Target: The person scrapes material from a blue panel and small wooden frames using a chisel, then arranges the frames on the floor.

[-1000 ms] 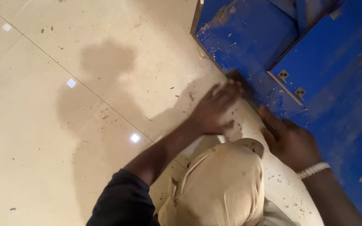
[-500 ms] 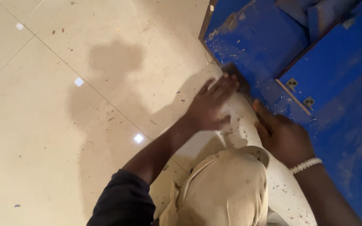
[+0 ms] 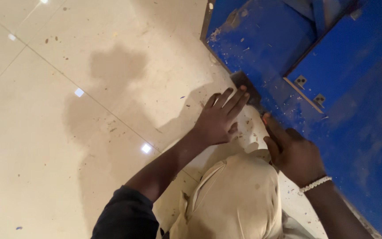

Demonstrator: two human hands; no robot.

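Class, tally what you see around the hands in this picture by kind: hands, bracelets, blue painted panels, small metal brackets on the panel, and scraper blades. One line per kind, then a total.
Hands: 2, the left hand and the right hand
Bracelets: 1, a white bracelet
Blue painted panels: 1, the blue panel
Metal brackets: 2, one bracket and another
Scraper blades: 1, a dark blade
Total: 7

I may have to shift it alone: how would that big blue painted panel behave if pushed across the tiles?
The blue panel looks stiff, with raised framing and metal brackets, so probably heavy. On the glossy tiled floor it would likely slide rather than tip, perhaps shedding more paint flakes.
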